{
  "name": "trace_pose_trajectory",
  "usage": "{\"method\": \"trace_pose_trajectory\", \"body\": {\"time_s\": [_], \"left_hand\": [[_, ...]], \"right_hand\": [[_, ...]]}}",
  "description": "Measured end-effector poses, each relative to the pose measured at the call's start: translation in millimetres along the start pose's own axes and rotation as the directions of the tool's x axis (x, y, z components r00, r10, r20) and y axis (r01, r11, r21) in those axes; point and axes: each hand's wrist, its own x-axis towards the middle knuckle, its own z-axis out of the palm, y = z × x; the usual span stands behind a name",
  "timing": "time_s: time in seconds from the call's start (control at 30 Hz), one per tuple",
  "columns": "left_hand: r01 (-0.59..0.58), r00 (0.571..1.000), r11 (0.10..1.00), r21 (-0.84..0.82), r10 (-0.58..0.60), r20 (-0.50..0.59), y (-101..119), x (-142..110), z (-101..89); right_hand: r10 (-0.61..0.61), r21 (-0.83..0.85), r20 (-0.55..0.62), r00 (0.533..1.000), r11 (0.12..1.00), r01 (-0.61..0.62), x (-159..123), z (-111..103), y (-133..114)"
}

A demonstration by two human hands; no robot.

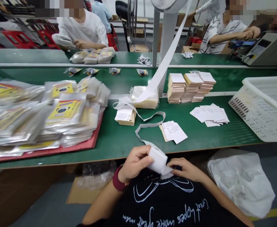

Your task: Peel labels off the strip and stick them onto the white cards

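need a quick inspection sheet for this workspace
surface: green table, red board under the bags at its left
job's things: white strip, bagged yellow packs, upright card stacks
clutter: loose cards spread near the white basket; strip trailing loosely across the table
grippers: bare hands; left hand holds the folded strip, right hand fingers its lower end
cables: white coiled bundles, possibly cables, on the rear ledge
surroundings: people working opposite; white sack below the table edge
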Motion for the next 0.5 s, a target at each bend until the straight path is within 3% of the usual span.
{"method": "trace_pose_trajectory", "body": {"time_s": [0.07,0.13,0.23,0.3,0.37,0.43,0.5], "left_hand": [[-0.004,0.984,0.997,-0.079,-0.010,-0.175,-8,-4,-10.0],[-0.033,0.947,0.995,-0.096,0.001,-0.321,-16,-2,-14.0],[-0.053,0.894,0.998,0.034,0.063,-0.444,-23,8,-10.2],[-0.024,0.880,0.991,0.134,0.084,-0.467,-26,15,-4.3],[0.003,0.871,0.985,0.172,0.082,-0.484,-29,22,2.1],[0.001,0.857,0.986,0.167,0.085,-0.508,-34,28,8.2],[-0.016,0.843,0.989,0.147,0.093,-0.531,-40,33,13.6]], "right_hand": [[0.110,-0.110,-0.012,0.994,0.988,-0.111,5,12,20],[0.194,-0.230,-0.099,0.976,0.950,-0.212,14,24,38],[0.261,-0.217,-0.142,0.955,0.933,-0.287,26,27,54],[0.243,-0.104,-0.094,0.966,0.962,-0.252,29,21,57],[0.184,0.120,-0.020,0.983,0.976,-0.180,29,14,56],[0.117,0.395,0.010,0.993,0.912,-0.112,30,14,54],[0.093,0.552,0.015,0.996,0.830,-0.086,34,24,52]]}}
